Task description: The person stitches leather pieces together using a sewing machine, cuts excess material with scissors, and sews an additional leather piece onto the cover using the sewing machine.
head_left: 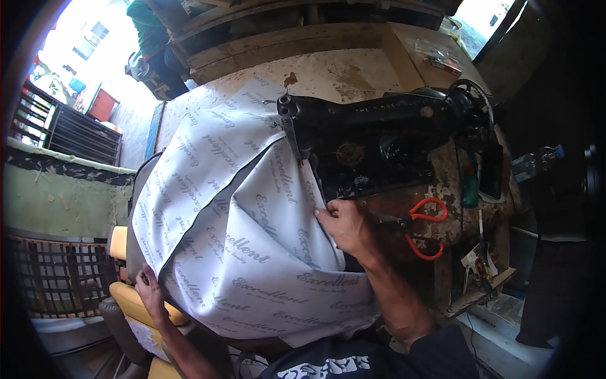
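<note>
A large white sheet of fabric (252, 278) with grey printed script is spread over the table edge and down across my lap. A dark-edged seam crosses it diagonally. Part of it runs beneath the needle end of a black sewing machine (372, 126). My right hand (347, 228) is closed on the sheet's right edge, just in front of the machine bed. At the lower left, my left hand (150, 292) grips the fabric's outer edge, its fingers partly hidden. Orange-handled scissors (429, 215) lie right of my right hand, blades partly hidden behind it.
The machine's handwheel (472, 104) rises at the right. Beyond it are a plastic bottle (536, 163) and a phone-like dark object (492, 174). An open drawer (483, 271) holds small tools. Yellow padded pieces (136, 306) stand by my left hand. A person (148, 31) is at the far left.
</note>
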{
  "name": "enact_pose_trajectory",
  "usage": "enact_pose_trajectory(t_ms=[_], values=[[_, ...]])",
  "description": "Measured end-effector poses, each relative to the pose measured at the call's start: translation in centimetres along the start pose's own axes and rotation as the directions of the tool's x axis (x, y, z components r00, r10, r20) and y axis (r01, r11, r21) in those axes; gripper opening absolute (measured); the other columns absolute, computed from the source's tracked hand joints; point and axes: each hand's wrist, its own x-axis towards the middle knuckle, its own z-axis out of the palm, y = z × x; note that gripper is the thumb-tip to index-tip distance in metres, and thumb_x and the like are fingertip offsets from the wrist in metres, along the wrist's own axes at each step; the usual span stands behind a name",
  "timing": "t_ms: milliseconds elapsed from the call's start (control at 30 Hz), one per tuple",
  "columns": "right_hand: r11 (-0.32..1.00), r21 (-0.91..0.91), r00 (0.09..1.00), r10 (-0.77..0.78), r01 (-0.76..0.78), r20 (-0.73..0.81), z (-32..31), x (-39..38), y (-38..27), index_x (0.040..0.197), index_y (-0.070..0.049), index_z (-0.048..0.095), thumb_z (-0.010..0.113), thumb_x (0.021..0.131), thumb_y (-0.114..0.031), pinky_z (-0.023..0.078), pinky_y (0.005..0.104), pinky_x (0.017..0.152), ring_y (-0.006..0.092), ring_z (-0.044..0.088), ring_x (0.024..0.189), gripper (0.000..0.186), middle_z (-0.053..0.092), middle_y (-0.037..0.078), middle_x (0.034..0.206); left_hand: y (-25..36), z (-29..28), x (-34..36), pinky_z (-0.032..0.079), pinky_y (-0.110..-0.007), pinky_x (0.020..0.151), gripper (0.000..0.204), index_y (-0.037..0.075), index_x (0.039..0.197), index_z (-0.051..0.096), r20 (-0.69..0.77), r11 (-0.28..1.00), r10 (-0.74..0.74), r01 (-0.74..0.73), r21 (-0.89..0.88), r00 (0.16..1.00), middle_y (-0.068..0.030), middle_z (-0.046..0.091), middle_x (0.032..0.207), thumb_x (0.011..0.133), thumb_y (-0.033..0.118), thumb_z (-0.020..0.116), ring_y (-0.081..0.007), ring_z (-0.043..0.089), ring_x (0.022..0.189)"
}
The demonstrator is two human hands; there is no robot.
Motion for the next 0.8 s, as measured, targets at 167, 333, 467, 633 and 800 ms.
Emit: enact_pose_trajectory(t_ms=[167, 333, 467, 633, 800], values=[[0.999, 0.031, 0.999, -0.032, 0.033, -0.027, 0.6, 0.2, 1.5, 0.091, 0.002, 0.072, 0.069, 0.096, -0.035, 0.048, 0.0385, 0.062, 0.0209, 0.063, 0.061, 0.038, 0.068, 0.016, 0.071, 6.5, 2.0, -8.0, 0.045, -0.053, 0.097, 0.084, -0.008, 0.128, 0.055, -0.233, 0.985, 0.097, -0.06, 0.16, 0.968, -0.0319, 0.06, 0.114, 0.1, 0.071, 0.047, -0.0479, 0.058, 0.107], [0.99, 0.138, 0.999, -0.019, 0.014, 0.035, 1.1, -0.6, 2.0, 0.084, 0.005, 0.067, 0.07, 0.097, -0.03, 0.044, 0.0363, 0.059, 0.0119, 0.053, 0.06, 0.037, 0.062, 0.013, 0.064, 6.5, 1.4, -7.9, 0.049, -0.043, 0.085, 0.069, -0.005, 0.117, 0.059, -0.049, 0.989, 0.008, -0.015, -0.146, 0.999, -0.0189, 0.066, 0.098, 0.101, 0.062, 0.056, -0.0315, 0.061, 0.087], [0.996, 0.088, 0.999, 0.012, -0.015, 0.034, 0.9, -0.5, 1.8, 0.092, -0.001, 0.073, 0.066, 0.096, -0.036, 0.054, 0.0486, 0.075, 0.0438, 0.071, 0.08, 0.037, 0.07, 0.026, 0.081, 6.5, -1.2, -4.4, 0.048, -0.032, 0.078, 0.048, -0.006, 0.11, 0.062, -0.149, 0.885, 0.201, -0.245, -0.395, 0.968, -0.0094, 0.066, 0.095, 0.102, 0.042, 0.068, -0.0164, 0.057, 0.085], [0.996, 0.067, 0.999, -0.053, 0.053, 0.004, 0.7, -1.3, 1.2, 0.086, -0.001, 0.071, 0.066, 0.096, -0.035, 0.054, 0.0504, 0.075, 0.0453, 0.071, 0.082, 0.036, 0.07, 0.026, 0.079, 6.2, -1.6, 4.2, 0.052, -0.034, 0.074, 0.045, -0.002, 0.105, 0.068, -0.299, 0.908, 0.301, -0.368, -0.199, 0.906, -0.0126, 0.074, 0.093, 0.099, 0.043, 0.072, -0.018, 0.064, 0.08], [0.992, 0.027, 0.99, -0.122, 0.124, -0.064, 1.9, -1.4, 1.8, 0.09, 0.002, 0.07, 0.07, 0.096, -0.033, 0.051, 0.0425, 0.064, 0.034, 0.069, 0.066, 0.035, 0.069, 0.02, 0.073, 9.9, 1.7, 11.8, 0.05, -0.049, 0.071, 0.054, -0.002, 0.098, 0.066, -0.409, 0.847, 0.53, -0.476, 0.235, 0.742, -0.0242, 0.069, 0.082, 0.099, 0.052, 0.065, -0.0441, 0.067, 0.078]])
